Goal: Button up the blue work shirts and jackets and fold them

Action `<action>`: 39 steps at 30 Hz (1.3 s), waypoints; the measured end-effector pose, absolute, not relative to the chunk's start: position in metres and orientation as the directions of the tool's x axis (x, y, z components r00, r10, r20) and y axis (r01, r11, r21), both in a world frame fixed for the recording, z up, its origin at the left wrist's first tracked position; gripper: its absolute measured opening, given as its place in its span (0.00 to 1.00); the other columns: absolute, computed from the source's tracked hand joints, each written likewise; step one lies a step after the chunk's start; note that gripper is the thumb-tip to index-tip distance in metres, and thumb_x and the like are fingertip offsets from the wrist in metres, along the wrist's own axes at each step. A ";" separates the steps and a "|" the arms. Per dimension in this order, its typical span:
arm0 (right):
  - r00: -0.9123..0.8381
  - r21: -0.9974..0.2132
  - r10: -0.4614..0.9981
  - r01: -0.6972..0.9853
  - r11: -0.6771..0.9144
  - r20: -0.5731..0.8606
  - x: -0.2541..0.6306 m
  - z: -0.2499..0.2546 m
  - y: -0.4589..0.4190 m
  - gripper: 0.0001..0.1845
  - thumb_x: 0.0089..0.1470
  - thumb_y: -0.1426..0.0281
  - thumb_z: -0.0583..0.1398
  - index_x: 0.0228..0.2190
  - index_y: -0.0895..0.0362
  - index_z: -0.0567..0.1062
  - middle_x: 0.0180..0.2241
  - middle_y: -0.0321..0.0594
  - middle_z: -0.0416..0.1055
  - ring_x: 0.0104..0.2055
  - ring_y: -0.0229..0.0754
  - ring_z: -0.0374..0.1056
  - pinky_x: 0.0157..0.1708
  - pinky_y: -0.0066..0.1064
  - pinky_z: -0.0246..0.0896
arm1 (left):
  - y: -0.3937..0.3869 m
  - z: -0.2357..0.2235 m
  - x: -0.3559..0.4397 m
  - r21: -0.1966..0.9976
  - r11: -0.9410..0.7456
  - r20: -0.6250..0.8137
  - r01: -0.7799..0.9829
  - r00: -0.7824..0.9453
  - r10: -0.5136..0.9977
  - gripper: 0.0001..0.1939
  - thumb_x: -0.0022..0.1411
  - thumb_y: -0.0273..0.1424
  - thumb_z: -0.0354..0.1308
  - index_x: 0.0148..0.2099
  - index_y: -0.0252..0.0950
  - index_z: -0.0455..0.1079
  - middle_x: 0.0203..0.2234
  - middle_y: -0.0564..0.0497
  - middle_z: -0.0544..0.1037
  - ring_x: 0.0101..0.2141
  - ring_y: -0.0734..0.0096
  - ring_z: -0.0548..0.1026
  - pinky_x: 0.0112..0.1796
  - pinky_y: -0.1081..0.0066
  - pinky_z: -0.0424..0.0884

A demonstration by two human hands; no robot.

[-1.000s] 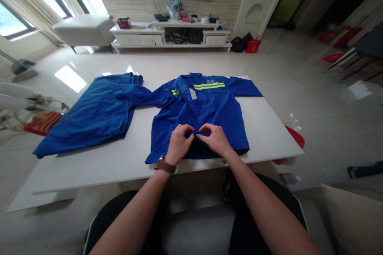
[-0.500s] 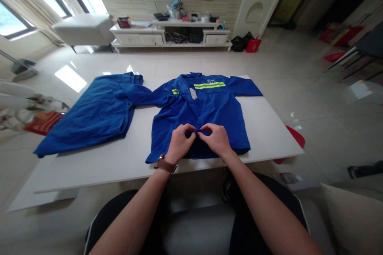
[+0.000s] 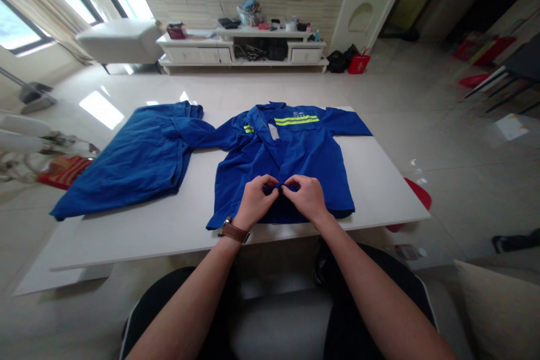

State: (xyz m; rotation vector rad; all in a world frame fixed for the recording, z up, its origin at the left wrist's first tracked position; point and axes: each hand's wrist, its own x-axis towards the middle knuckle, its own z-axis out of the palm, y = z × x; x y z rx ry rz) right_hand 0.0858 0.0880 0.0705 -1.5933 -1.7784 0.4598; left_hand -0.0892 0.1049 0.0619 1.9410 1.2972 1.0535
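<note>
A blue work jacket [image 3: 314, 154] with yellow-green reflective strips lies front up on the white table [image 3: 375, 180], its collar toward the far side and its sleeves spread. At its lower front edge, my left hand [image 3: 256, 199] pinches the cloth between thumb and fingers; a brown-strapped watch is on that wrist. My right hand [image 3: 304, 196] pinches the same edge just beside it, the fingertips of both hands nearly meeting. Whether a button or other fastener is between them is too small to tell. The jacket's left-hand sleeve touches a folded blue garment [image 3: 130, 157].
A red stool [image 3: 417, 194] shows under the table's right end. Beyond the table stands a white TV cabinet [image 3: 196, 55] with several items on it. A grey sofa with a cushion [image 3: 498, 298] is at my right. A red patterned bag [image 3: 63, 171] is at the left.
Both hands keep their pinch on the jacket's front edge, with the fingertips barely shifted. The whole view has moved very slightly.
</note>
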 end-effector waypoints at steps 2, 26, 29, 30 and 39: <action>-0.011 -0.682 0.967 0.706 0.188 0.255 0.087 0.070 0.089 0.05 0.56 0.66 0.65 0.31 0.53 0.82 0.35 0.39 0.81 0.38 0.45 0.77 0.40 0.34 0.65 | 0.105 0.059 -0.090 0.791 -0.382 0.299 0.478 0.243 0.923 0.07 0.58 0.25 0.63 0.40 0.38 0.77 0.34 0.52 0.82 0.37 0.68 0.78 0.42 0.67 0.73; -0.106 -0.702 0.960 0.661 0.263 0.259 0.090 0.071 0.091 0.05 0.57 0.71 0.64 0.37 0.54 0.80 0.36 0.38 0.79 0.37 0.42 0.74 0.39 0.32 0.63 | 0.106 0.062 -0.090 0.819 -0.336 0.276 0.465 0.193 0.941 0.05 0.62 0.25 0.60 0.39 0.39 0.74 0.34 0.53 0.81 0.36 0.67 0.77 0.41 0.68 0.70; -0.100 -0.695 0.960 0.670 0.259 0.261 0.091 0.070 0.091 0.05 0.57 0.73 0.63 0.36 0.54 0.80 0.36 0.38 0.80 0.38 0.42 0.74 0.40 0.32 0.63 | 0.106 0.061 -0.090 0.815 -0.342 0.277 0.468 0.204 0.939 0.04 0.62 0.25 0.60 0.39 0.39 0.74 0.34 0.52 0.81 0.36 0.67 0.77 0.40 0.68 0.69; -0.100 -0.694 0.960 0.672 0.259 0.261 0.091 0.070 0.091 0.05 0.57 0.73 0.63 0.36 0.53 0.80 0.36 0.38 0.80 0.38 0.42 0.74 0.40 0.32 0.63 | 0.106 0.061 -0.090 0.813 -0.344 0.277 0.469 0.206 0.938 0.04 0.63 0.25 0.60 0.40 0.39 0.74 0.34 0.52 0.81 0.36 0.67 0.77 0.40 0.68 0.69; -0.147 -0.668 0.952 0.684 0.293 0.267 0.092 0.069 0.092 0.07 0.57 0.75 0.61 0.35 0.53 0.79 0.37 0.39 0.78 0.38 0.42 0.72 0.41 0.32 0.61 | 0.105 0.060 -0.090 0.805 -0.371 0.289 0.463 0.240 0.927 0.03 0.64 0.26 0.58 0.40 0.39 0.71 0.35 0.52 0.79 0.37 0.66 0.76 0.41 0.68 0.69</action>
